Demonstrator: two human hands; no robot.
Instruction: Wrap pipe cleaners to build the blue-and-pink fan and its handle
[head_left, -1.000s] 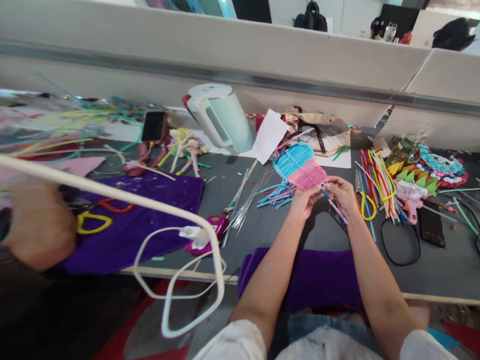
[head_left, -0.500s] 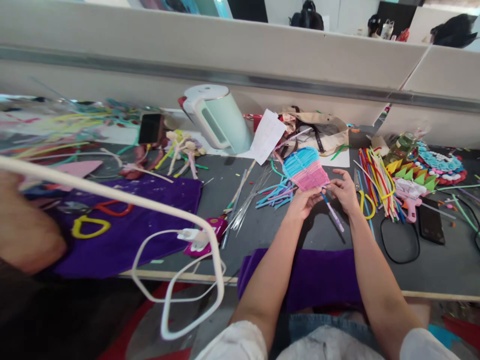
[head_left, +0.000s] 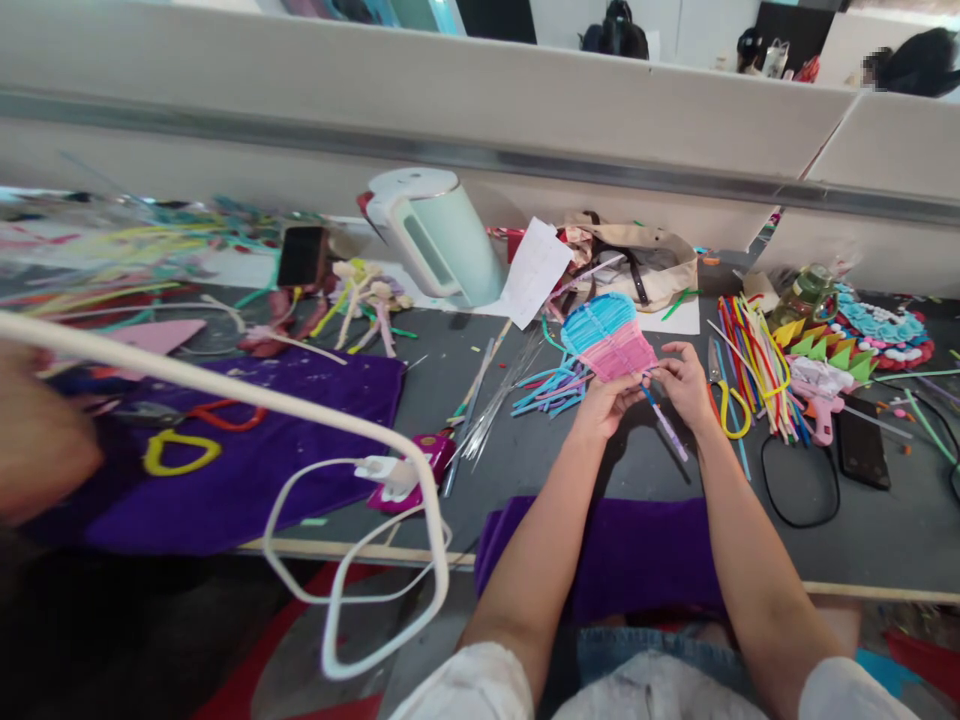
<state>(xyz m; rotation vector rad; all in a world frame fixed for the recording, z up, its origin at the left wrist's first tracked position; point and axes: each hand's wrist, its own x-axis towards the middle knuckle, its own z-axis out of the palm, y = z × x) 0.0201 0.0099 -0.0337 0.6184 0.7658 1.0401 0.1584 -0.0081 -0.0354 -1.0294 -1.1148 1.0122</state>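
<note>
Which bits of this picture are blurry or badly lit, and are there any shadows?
Head view: the coloured strands at far left are smeared, and the other person's arm beside them is soft; head view: the blue-and-pink piece is clearer, its ribs visible; head view: a dark shadow lies on the table below the hands; head view: the lower left corner is nearly black.

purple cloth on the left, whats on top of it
On the purple cloth lie a yellow scissor handle and a red scissor handle. Another person's bare arm and a thick white tube cover parts; what they hide cannot be seen.
</note>
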